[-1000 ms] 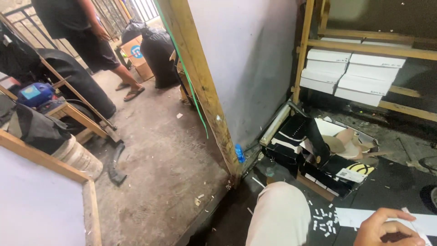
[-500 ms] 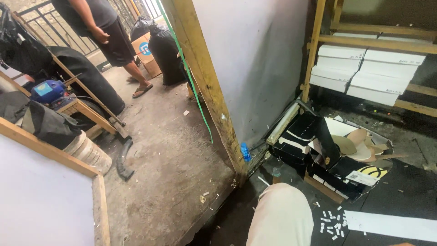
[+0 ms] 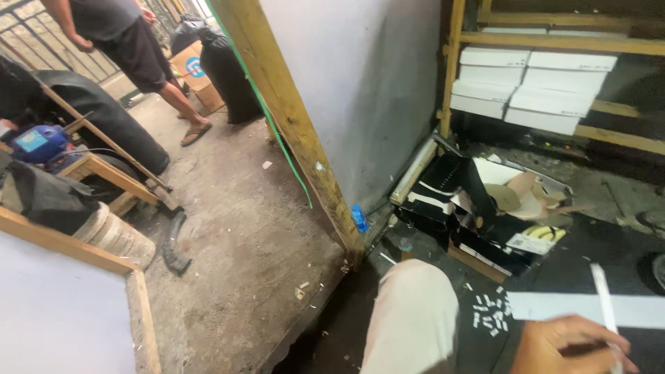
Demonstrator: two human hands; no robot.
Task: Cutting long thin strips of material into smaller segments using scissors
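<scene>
1. Dusty concrete floor (image 3: 235, 235) beside a slanted wooden post (image 3: 291, 118) and grey wall (image 3: 360, 90); wooden shelf (image 3: 554, 41) stacked with white boxes (image 3: 533, 86) at upper right.
2. Only one hand (image 3: 568, 346) is in view, bottom right; which hand it is cannot be told; fingers curled round a thin white strip (image 3: 603, 298) that points up.
3. Wide white strip (image 3: 582, 308) lies flat just behind the hand; small white scraps (image 3: 488, 312) scattered near a pale knee (image 3: 415, 318).
4. Open black box (image 3: 478, 208) with cut pieces sits below the shelf; another person (image 3: 131, 41) stands far left.

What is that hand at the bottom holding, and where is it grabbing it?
The hand holds a thin white stick, pinched near its lower end, with the rest pointing up. Which hand it is cannot be told; no other hand shows.
</scene>
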